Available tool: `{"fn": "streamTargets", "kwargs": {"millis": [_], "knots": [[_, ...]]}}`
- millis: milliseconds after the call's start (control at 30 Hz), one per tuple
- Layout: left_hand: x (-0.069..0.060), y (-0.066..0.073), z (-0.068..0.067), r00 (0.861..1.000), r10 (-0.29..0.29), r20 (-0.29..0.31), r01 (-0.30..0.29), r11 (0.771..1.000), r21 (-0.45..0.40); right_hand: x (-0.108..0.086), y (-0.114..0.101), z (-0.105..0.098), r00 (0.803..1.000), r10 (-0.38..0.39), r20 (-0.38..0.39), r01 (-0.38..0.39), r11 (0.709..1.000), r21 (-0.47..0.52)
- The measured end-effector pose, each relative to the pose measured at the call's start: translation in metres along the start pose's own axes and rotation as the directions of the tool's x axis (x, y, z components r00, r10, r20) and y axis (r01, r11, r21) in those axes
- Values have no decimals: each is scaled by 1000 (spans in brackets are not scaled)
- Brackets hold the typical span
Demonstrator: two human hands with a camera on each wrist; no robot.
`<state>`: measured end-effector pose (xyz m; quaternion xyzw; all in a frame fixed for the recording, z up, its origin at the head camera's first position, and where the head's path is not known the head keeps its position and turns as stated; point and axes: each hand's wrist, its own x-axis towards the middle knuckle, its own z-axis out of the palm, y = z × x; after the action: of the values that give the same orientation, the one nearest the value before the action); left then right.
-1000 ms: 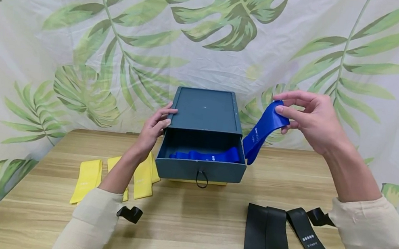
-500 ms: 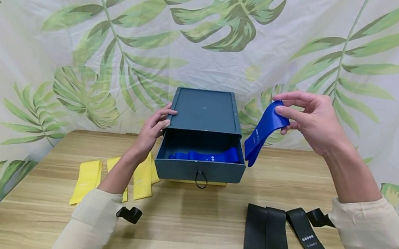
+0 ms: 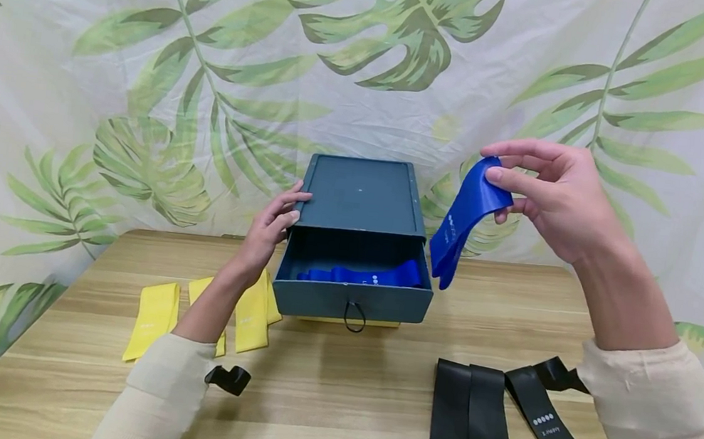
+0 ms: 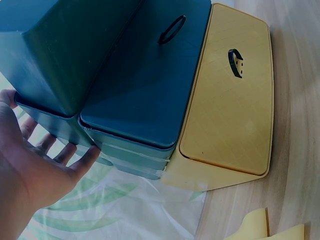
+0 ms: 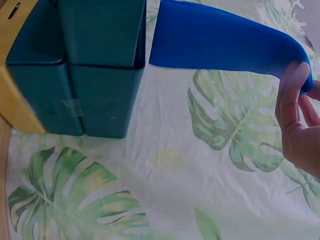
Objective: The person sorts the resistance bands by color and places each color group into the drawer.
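My right hand pinches one end of a blue resistance band, which hangs folded in the air just right of the drawer box. In the right wrist view, the band stretches from the fingertips towards the box's side. Spread fingers of my left hand rest against the left side of the dark teal drawer box; the left wrist view shows that hand touching the side without wrapping round it. The top drawer is pulled out, with more blue bands lying inside.
Below the pulled-out drawer sit a closed teal drawer and a yellow one, each with a black loop. Yellow bands lie left on the wooden table; black bands lie right. A leaf-print cloth hangs behind.
My right hand has risen a little, and the blue band with it has shifted slightly up. My left hand and the drawer stay where they were.
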<state>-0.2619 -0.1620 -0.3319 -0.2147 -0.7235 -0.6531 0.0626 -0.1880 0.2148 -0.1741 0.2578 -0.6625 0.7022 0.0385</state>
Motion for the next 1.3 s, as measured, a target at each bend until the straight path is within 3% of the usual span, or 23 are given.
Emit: {"fn": "streamTargets", "kwargs": {"millis": [833,1067,1300], "knots": [[0,0,1,1000,4,8,-4,1000,-4,20,-12,35,996,18,82,-18,1000,-9],[0,-1,1,1000,14,8,-13,1000,-12,32,-3,48,991,7,137,-2,999,-35],[0,0,2,1000,17,7,-17,1000,-13,44,6,67,990,9,141,1,997,-73]]}}
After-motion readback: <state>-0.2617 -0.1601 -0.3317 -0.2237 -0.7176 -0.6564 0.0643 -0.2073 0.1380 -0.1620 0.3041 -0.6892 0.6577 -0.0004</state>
